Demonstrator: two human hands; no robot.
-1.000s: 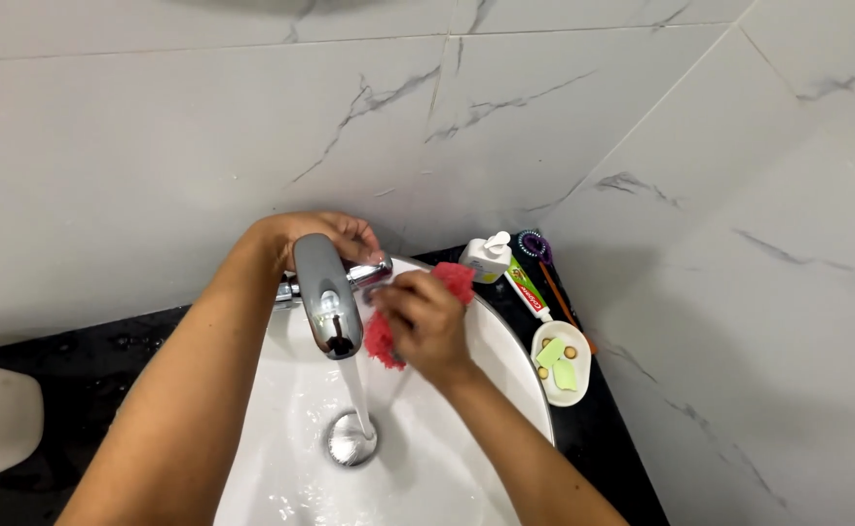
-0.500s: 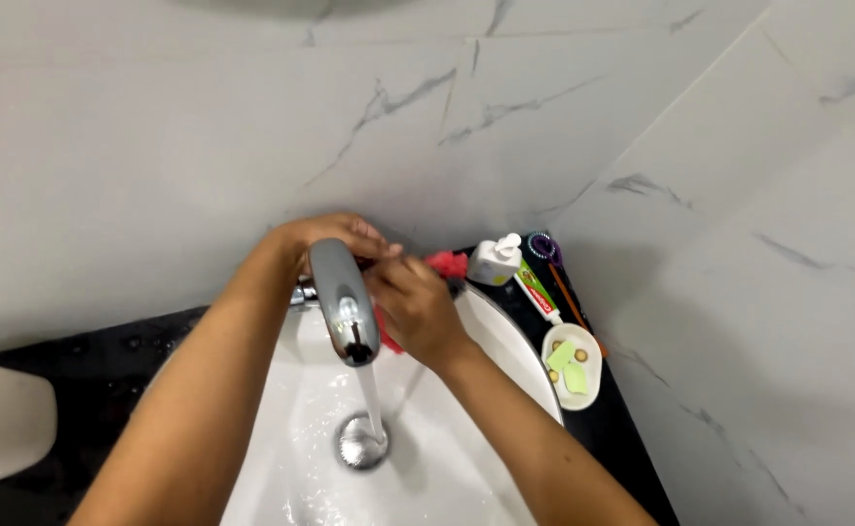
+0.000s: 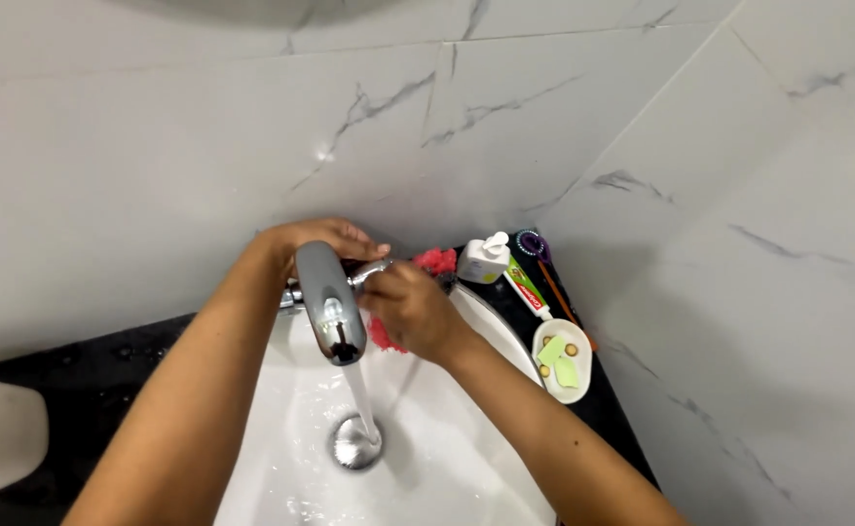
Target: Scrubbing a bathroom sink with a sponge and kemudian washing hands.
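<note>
The right hand (image 3: 410,310) has its grip closed on a red sponge (image 3: 434,261), pressed against the back of the tap (image 3: 326,302) over the white basin (image 3: 466,458). The left hand (image 3: 318,237) rests behind the tap; the spout hides its fingers, so I cannot tell its grip. Water runs to the drain (image 3: 355,440). On the black surface (image 3: 67,375) to the right stand a white pump bottle (image 3: 484,259), a toothpaste tube (image 3: 525,285), a purple-headed brush (image 3: 531,244) and a soap dish (image 3: 564,360), all well clear of the hands

White pump bottle (image 3: 483,261) — beside green-red tube (image 3: 524,286).
</note>
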